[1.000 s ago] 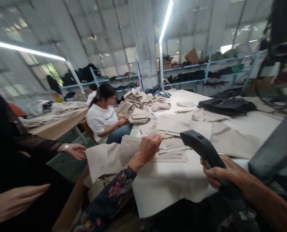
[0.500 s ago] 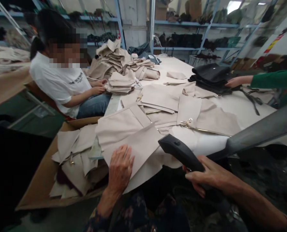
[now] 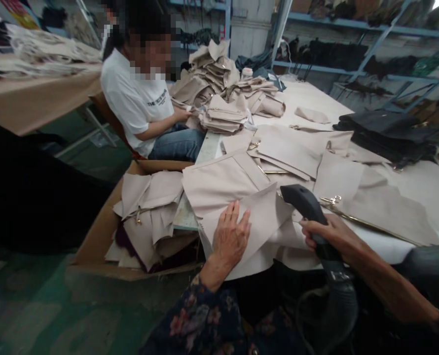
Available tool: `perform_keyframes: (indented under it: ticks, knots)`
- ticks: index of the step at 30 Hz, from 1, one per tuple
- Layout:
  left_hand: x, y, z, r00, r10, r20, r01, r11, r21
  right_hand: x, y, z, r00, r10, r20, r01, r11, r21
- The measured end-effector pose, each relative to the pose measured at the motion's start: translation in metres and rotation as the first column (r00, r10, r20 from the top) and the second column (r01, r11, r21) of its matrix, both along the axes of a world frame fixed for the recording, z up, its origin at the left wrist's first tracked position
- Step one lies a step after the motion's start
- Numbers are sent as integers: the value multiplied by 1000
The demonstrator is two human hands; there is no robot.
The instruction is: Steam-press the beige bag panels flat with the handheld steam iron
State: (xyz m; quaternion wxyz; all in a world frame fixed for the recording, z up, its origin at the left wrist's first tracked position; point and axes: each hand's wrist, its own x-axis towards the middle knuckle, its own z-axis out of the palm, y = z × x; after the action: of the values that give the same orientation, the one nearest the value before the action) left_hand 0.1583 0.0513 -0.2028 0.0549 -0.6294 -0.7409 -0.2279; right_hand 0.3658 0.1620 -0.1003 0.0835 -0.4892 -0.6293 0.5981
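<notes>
At the left, an open cardboard box [image 3: 130,272] sits just below the table edge, packed with beige fabric pieces [image 3: 149,197], some with small gold clasps, on top of a dark maroon cloth [image 3: 125,241]. Beyond it, a seated co-worker in a white T-shirt [image 3: 134,98] has both hands on a beige piece, next to a tall heap of folded beige pieces [image 3: 212,74] on the white-covered table [image 3: 389,192].

The person's left hand [image 3: 230,241] is open, fingers spread and palm down, pressing on a beige fabric panel [image 3: 264,222] that lies at the table's near edge, right beside the box. Its floral sleeve [image 3: 201,315] shows below. The right hand [image 3: 332,234] is closed firmly around a black plastic handle [image 3: 301,199] – a thick hose [image 3: 340,301] drops from it – close to the panel but not touching it. Farther right lie a loose beige piece with a gold strip [image 3: 371,207] and a pile of black fabric [image 3: 385,133].
</notes>
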Motion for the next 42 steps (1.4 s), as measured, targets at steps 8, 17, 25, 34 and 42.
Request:
perform_keyframes:
  ticks: [8, 17, 25, 34, 42]
  knots:
    - [-85, -39, 4, 957, 142, 252, -197, 958, 207, 14, -44, 26, 975, 221, -12, -221, 975, -18]
    - [-32, -68, -28, 294, 128, 947, -453, 891, 20, -53, -81, 12, 859, 511, -7, -510, 856, -89]
    - [-38, -60, -45, 34, -131, 991, -401, 906, 134, -106, -71, 0, 859, 510, -46, -512, 855, -79]
    - [15, -73, -22, -445, -48, 894, -275, 958, -85, -25, -85, 29, 928, 373, 21, -372, 928, -30]
    - [19, -72, -16, -433, -133, 892, -302, 953, -4, 27, -146, 11, 933, 350, 83, -338, 932, -130]
